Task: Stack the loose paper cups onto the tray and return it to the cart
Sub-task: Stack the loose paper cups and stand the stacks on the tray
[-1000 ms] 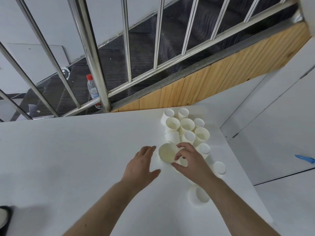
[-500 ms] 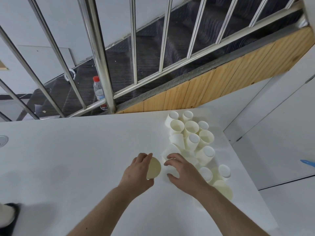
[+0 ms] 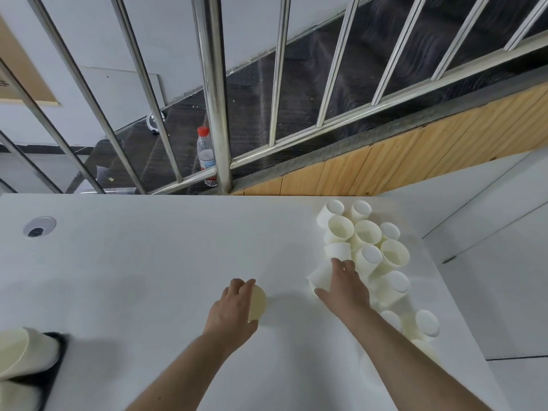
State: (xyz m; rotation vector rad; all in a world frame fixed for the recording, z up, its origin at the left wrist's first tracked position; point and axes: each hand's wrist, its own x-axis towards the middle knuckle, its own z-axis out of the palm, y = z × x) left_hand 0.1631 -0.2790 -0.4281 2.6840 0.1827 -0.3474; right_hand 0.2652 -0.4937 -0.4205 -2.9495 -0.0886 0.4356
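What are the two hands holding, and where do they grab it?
The left hand holds one paper cup by its side wall, mouth facing right. The right hand grips another cup, lying at the edge of the pile, by its side.

You see bright, even light; soft shadows fall on the tabletop [image 3: 148,262]; railing bars [image 3: 212,93] bow toward 12 o'clock.

Both forearms were bare up to the frame's edge, sleeveless, and the left hand [image 3: 232,310] and right hand [image 3: 345,289] wore no gloves, rings or watch.
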